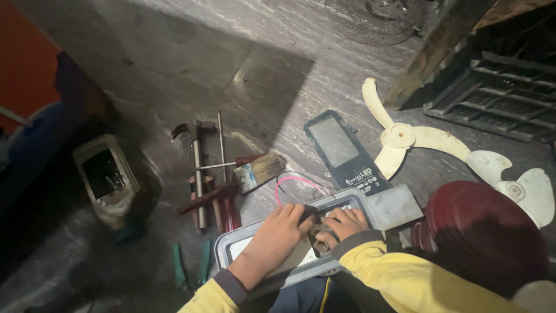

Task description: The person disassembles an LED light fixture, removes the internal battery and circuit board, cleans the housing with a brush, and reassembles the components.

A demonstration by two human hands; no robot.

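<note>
fingers (301,213) of both hands curled, pressing into grey lamp housing (243,243).

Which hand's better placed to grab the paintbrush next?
Probably left. The left hand rests on the grey lamp housing on the side nearer the paintbrush; the right hand sits farther away.

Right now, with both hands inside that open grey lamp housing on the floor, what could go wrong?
The pink wire loops loose just past the left hand and could snag. The right hand works in dim light, so small parts inside the lamp housing may be missed. The paintbrush and hammer lie close by, easy to knock.
</note>
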